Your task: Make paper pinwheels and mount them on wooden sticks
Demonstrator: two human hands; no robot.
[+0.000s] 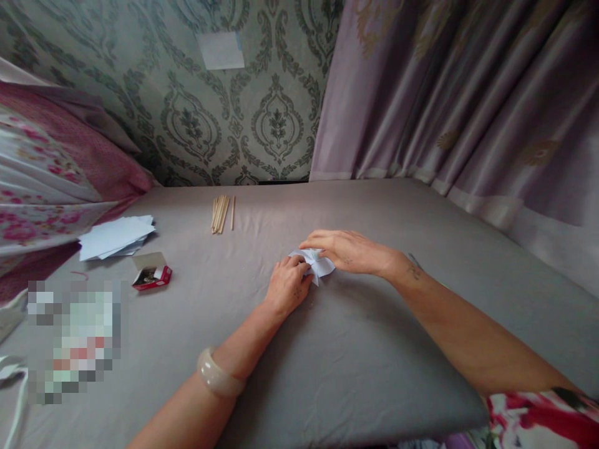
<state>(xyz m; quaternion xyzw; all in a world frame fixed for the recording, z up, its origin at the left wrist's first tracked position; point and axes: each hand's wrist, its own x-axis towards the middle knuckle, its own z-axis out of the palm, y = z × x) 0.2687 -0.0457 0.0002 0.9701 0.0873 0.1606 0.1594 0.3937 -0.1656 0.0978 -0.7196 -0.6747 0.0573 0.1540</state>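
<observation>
A white paper pinwheel (pixel 322 265) with pointed, folded flaps lies under both my hands on the grey-covered surface. My left hand (pixel 287 284) grips its left side, the fingers bent over the paper and the thumb along the near edge. From the right, my right hand (pixel 349 249) reaches across the far side, with its fingers closed on the paper near the middle. The fingers cover part of the folds, so the pinwheel's centre is partly hidden.
Several thin wooden sticks (pixel 219 214) lie farther back. To the left are a stack of white paper (pixel 115 238) and an opened red box (pixel 153 279) with small metal pieces. A blurred-out item (pixel 84 337) sits near left. Curtains (pixel 449 93) border the right side.
</observation>
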